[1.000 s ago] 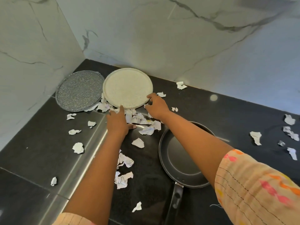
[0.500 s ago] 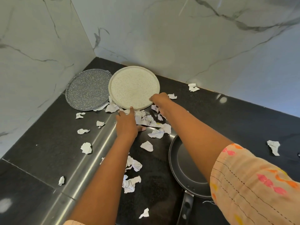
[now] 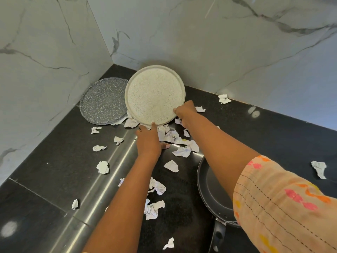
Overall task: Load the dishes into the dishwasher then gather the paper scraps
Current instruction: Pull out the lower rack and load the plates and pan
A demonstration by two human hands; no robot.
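Observation:
A cream speckled plate (image 3: 155,94) is tilted up off the black counter near the back corner. My right hand (image 3: 185,111) grips its right rim. My left hand (image 3: 148,140) touches its near rim with the fingertips, thumb spread to the right. A grey speckled plate (image 3: 103,101) lies flat just left of it. A black frying pan (image 3: 212,190) sits at the lower right, partly hidden under my right forearm. Several crumpled white paper scraps (image 3: 181,151) lie scattered over the counter around my hands.
Marble walls (image 3: 218,42) close the corner behind and to the left. A steel strip (image 3: 107,172) runs diagonally across the counter under my left arm. More scraps (image 3: 319,168) lie far right, and others (image 3: 224,98) by the back wall.
The cream plate has been lifted at its near edge and now tilts up toward me. Both hands stayed on its rim. The view has shifted closer.

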